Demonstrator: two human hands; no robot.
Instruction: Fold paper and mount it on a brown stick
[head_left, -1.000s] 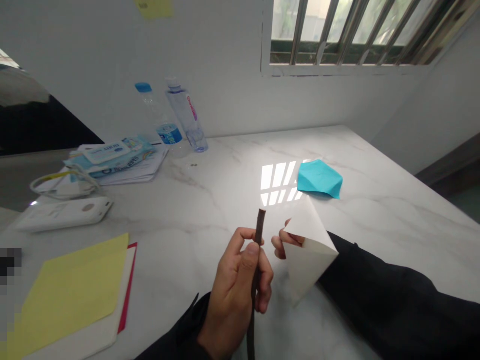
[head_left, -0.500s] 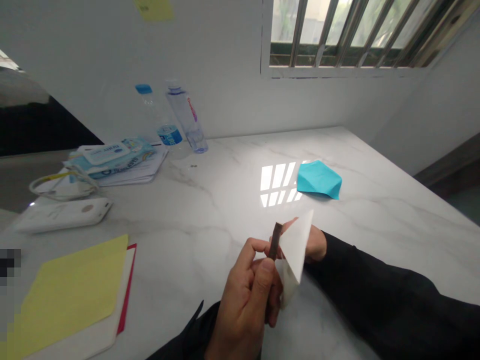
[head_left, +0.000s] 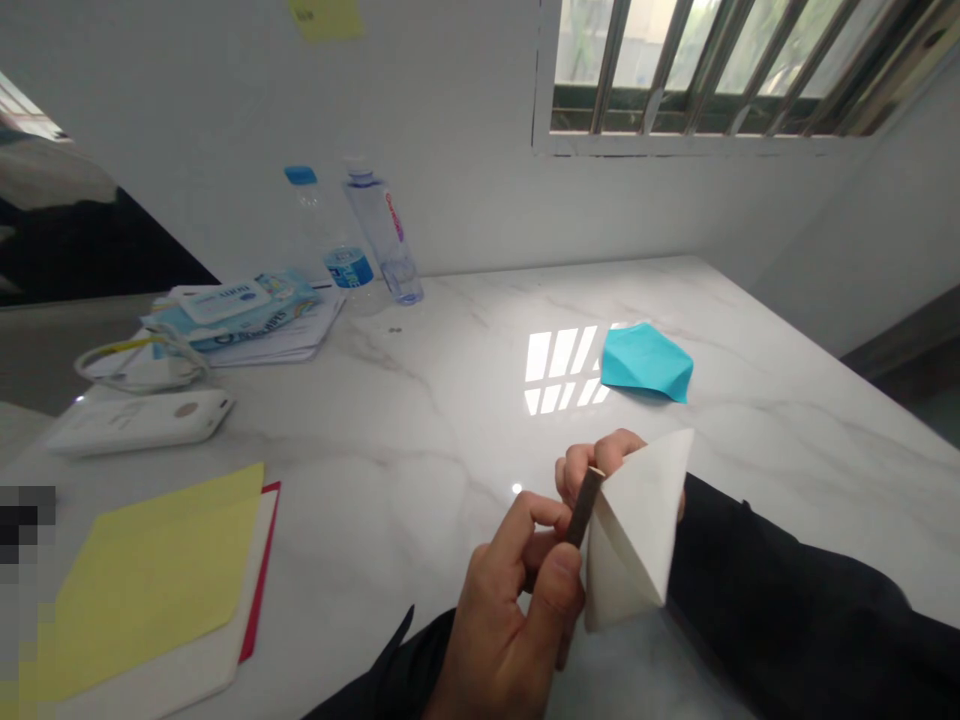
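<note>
My left hand (head_left: 514,605) is closed, with a short dark brown stick (head_left: 585,508) pinched between its thumb and fingers. The stick has a pale end and tilts up to the right. Just beyond it, my right hand (head_left: 606,457) is curled round a folded white paper (head_left: 651,510), mostly from behind. The paper is bent into pointed flaps, and its left edge lies against or very near the stick; I cannot tell if they touch. Most of my right palm and thumb is hidden by the paper.
A creased turquoise paper (head_left: 646,362) lies beyond my hands. To the left are yellow paper (head_left: 161,580) on white and red sheets, a white power bank (head_left: 142,422) with a cable, and a wipes pack (head_left: 232,312) on papers. Two plastic bottles (head_left: 386,235) lean near the wall.
Both hands have shifted slightly right in view. The white paper has turned so more of its folded face shows, and my right fingers now show above it. My left hand still pinches the stick.
</note>
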